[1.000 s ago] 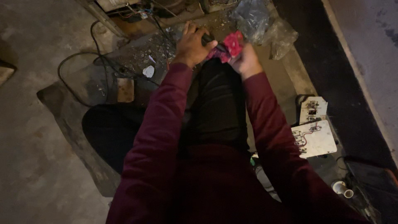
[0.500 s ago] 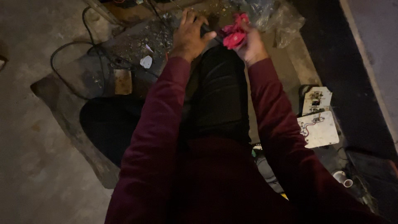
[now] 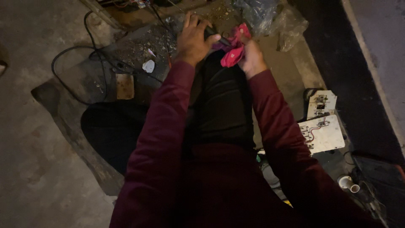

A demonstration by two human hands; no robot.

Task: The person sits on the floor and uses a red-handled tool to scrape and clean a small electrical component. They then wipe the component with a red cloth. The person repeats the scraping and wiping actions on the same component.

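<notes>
My left hand [image 3: 194, 40] is closed around a dark tool handle [image 3: 214, 34], with the thumb laid along it so the tip stays steady against the work. My right hand [image 3: 252, 57] grips a pink-red plastic piece [image 3: 234, 50], pinched tightly and held just above my knee, touching the tool's end. I hold both close to my body, over my black trousers, for support. A black cable [image 3: 90, 55] lies on the gritty wooden board [image 3: 135, 46] to my left, and two white circuit boards [image 3: 322, 126] rest at my right side.

Dim, warm light, deep shadows at right, soft grainy focus
</notes>
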